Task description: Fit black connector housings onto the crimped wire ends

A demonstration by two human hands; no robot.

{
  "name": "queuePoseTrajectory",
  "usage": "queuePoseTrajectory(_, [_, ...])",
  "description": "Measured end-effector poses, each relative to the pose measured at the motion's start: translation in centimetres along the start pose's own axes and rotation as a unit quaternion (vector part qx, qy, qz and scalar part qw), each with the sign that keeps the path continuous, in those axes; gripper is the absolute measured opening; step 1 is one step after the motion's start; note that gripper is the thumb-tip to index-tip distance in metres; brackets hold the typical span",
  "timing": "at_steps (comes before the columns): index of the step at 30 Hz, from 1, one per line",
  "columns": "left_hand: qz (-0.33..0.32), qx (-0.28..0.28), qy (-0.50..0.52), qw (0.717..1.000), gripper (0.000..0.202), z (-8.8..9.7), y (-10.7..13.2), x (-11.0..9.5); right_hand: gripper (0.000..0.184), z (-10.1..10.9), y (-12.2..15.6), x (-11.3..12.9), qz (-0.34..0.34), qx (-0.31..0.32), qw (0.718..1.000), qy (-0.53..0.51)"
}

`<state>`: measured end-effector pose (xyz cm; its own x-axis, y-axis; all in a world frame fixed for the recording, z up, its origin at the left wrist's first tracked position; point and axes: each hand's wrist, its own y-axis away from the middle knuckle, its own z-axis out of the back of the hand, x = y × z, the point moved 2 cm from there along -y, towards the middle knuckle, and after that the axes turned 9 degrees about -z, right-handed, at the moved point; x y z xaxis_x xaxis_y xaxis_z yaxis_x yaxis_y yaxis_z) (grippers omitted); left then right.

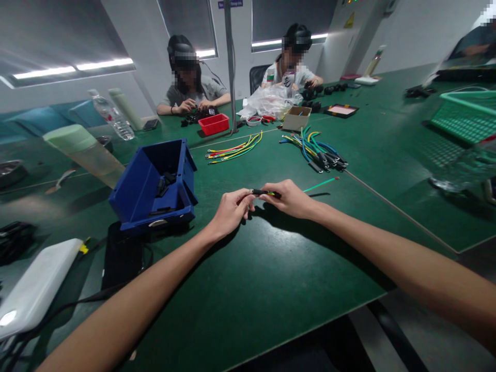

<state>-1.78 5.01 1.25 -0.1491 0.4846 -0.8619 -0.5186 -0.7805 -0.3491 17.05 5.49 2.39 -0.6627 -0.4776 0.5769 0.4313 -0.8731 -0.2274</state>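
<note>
My left hand (pixel 231 211) and my right hand (pixel 290 198) meet above the green table mat (pixel 271 268). Both pinch a thin green wire (pixel 321 184) with a small black piece (pixel 259 192) at its near end, held between the fingertips. The wire's free end trails to the right over the mat. A blue bin (pixel 155 183) holding black parts sits tilted just left of my left hand.
Bundles of coloured wires (pixel 234 150) and wires with black connectors (pixel 320 152) lie farther back. A red tray (pixel 214 124), a cardboard box (pixel 296 118), bottles (pixel 112 120), a green basket (pixel 465 116) and a white device (pixel 36 287) surround the area. Two other people work at the far side.
</note>
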Motion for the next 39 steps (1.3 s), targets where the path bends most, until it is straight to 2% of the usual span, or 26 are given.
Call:
queuePoseTrajectory(6, [0.003,-0.006,0.0,1.0,0.033,-0.01,0.08,0.03,0.028,-0.1,0.06,0.04,0.005,0.015,1.0,0.013])
queuePoseTrajectory(13, [0.009,-0.002,0.015,1.0,0.029,-0.04,-0.05,-0.06,0.035,-0.1,0.03,0.18,-0.021,0.033,0.999,0.021])
queuePoseTrajectory(19, [0.012,-0.071,0.042,0.996,0.028,0.4,-0.1,0.31,0.034,-0.05,-0.1,0.08,-0.054,0.022,0.997,0.056])
queuePoseTrajectory(23, [0.013,-0.105,0.068,0.992,0.026,0.7,-0.1,0.32,0.033,-0.03,-0.19,-0.15,-0.049,0.005,0.997,0.054])
queuePoseTrajectory(33, [0.023,-0.094,0.077,0.992,0.021,0.63,-0.15,0.65,0.029,-0.19,-0.18,0.23,-0.028,-0.007,0.998,0.048])
queuePoseTrajectory(39, [0.009,-0.084,0.035,0.996,0.034,0.48,-0.09,0.37,0.032,-0.14,-0.13,0.15,-0.018,0.008,0.998,0.068])
